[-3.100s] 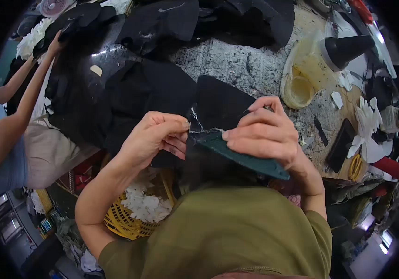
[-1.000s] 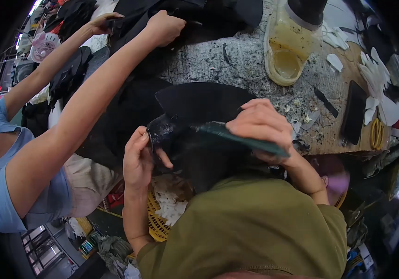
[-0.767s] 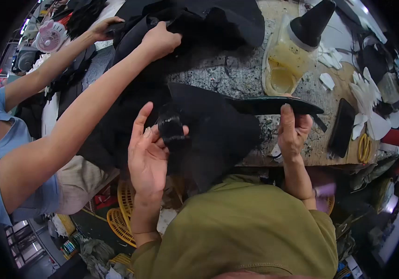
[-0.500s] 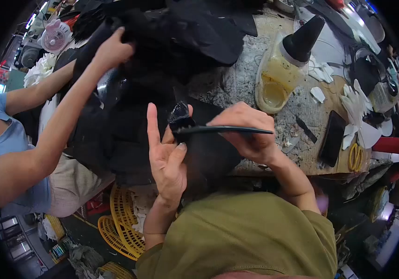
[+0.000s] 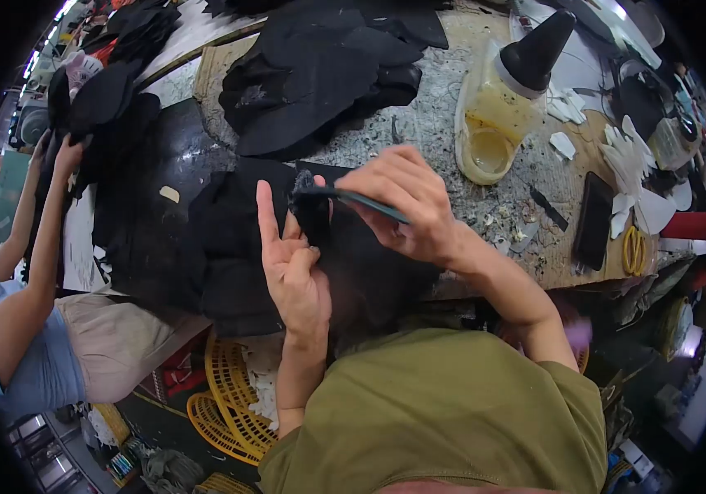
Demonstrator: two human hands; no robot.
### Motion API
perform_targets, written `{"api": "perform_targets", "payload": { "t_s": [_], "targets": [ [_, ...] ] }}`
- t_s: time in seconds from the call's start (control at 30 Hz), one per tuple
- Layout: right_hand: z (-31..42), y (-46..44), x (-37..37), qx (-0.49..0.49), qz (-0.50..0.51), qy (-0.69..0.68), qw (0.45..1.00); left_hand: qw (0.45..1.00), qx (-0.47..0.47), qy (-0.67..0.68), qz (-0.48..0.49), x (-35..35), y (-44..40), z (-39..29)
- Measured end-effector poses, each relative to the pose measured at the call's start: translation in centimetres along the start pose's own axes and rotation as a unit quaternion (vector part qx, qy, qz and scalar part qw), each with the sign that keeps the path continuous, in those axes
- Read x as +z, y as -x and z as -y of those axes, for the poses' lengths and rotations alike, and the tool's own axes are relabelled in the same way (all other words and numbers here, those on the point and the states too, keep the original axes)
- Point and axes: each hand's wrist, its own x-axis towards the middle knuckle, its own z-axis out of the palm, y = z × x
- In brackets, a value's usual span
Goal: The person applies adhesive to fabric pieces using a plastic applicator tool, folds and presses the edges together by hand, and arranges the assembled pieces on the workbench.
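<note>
My left hand (image 5: 295, 284) is palm up over the work surface, index finger stretched out and thumb bent in. Its other fingers grip a small black piece of material (image 5: 313, 221), partly hidden behind them. My right hand (image 5: 406, 193) is closed round the dark handle of a brush (image 5: 367, 203). The brush head meets the upper part of the black piece. Beneath both hands lie black fabric sheets (image 5: 229, 247).
A glue bottle (image 5: 485, 136) with a black cone cap stands at right. Cut black pieces (image 5: 303, 90) are piled behind. At the right edge lie a phone (image 5: 593, 222), yellow bands (image 5: 634, 251) and white gloves (image 5: 623, 169). A co-worker (image 5: 28, 337) holds black pieces at left.
The co-worker's arms have drawn back to the left with black pieces, uncovering the table and pile. My right hand and the brush have shifted left and upward, while the brush handle has tilted.
</note>
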Motion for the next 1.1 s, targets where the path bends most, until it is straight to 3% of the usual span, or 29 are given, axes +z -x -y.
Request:
{"api": "perform_targets", "payload": {
  "t_s": [0.13, 0.17, 0.2, 0.27, 0.4, 0.47, 0.63, 0.67, 0.73, 0.8, 0.9, 1.0, 1.1],
  "targets": [
    [-0.1, -0.6, 0.9, -0.049, -0.024, 0.036, 0.998, 1.0, 0.007, 0.03, -0.001, -1.5, -0.5, 0.2],
    [0.4, -0.2, 1.0, -0.054, -0.011, 0.029, 0.998, 0.993, 0.01, 0.117, 0.0, -1.8, -0.6, 0.3],
    [1.1, 0.5, 1.1, -0.057, 0.001, 0.021, 0.998, 0.971, 0.009, 0.228, 0.065, -2.4, -0.7, 0.1],
    [2.8, 2.3, 1.4, -0.035, 0.038, 0.029, 0.998, 0.943, 0.002, 0.328, 0.058, -2.4, -0.8, -0.1],
    [5.1, 5.6, 0.7, 0.005, 0.055, 0.027, 0.998, 0.93, 0.007, 0.369, 0.005, -2.5, -0.8, 0.4],
    [5.1, 6.5, 0.6, 0.081, -0.01, -0.06, 0.995, 0.936, 0.004, 0.353, -0.006, -2.2, -1.0, 0.2],
    [3.9, 6.8, -2.1, 0.102, -0.062, -0.077, 0.99, 0.951, 0.001, 0.308, 0.037, -0.6, -2.0, -1.3],
    [3.2, 7.0, -3.1, 0.108, -0.083, -0.072, 0.988, 0.972, -0.024, 0.226, 0.065, 0.1, -2.9, -2.5],
    [2.1, 7.8, -4.5, 0.148, -0.152, -0.084, 0.974, 0.968, -0.086, 0.22, 0.085, 2.3, -5.7, -6.0],
    [1.8, 9.6, -5.6, 0.304, -0.23, -0.091, 0.92, 0.97, -0.006, 0.164, 0.181, 4.4, -10.0, -9.5],
    [0.7, 11.9, -6.9, 0.379, -0.302, -0.145, 0.863, 0.961, 0.095, 0.105, 0.236, 5.4, -16.6, -15.5],
    [0.6, 12.7, -7.0, 0.377, -0.313, -0.112, 0.865, 0.963, 0.171, 0.064, 0.198, 1.6, -23.8, -21.7],
    [0.7, 13.5, -6.9, 0.391, -0.299, -0.078, 0.867, 0.975, 0.203, 0.048, 0.081, -6.1, -31.0, -24.5]
  ]
}}
